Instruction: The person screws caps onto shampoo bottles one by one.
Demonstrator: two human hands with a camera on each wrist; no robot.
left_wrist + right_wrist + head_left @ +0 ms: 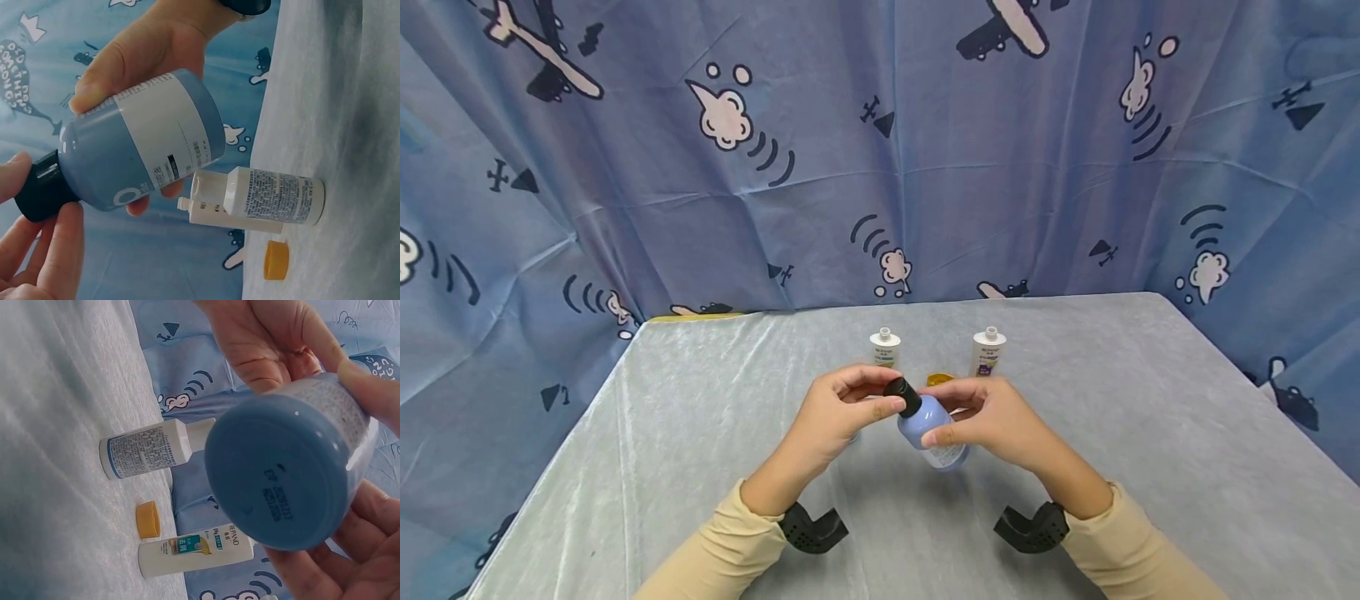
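Pinching the black cap [905,397], the left grip [841,408] holds the upper, leftward end of a blue bottle [919,423] above the desk [700,475]; the right grip [988,417] wraps it lower down, long axis tilted between.

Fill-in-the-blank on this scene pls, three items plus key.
1. The left hand pinches the ____-coloured cap.
2. The ____ hand grips the body of the blue bottle.
3. In the right wrist view, the orange lid shows in the gap ____ two white bottles.

Missing words: black; right; between.
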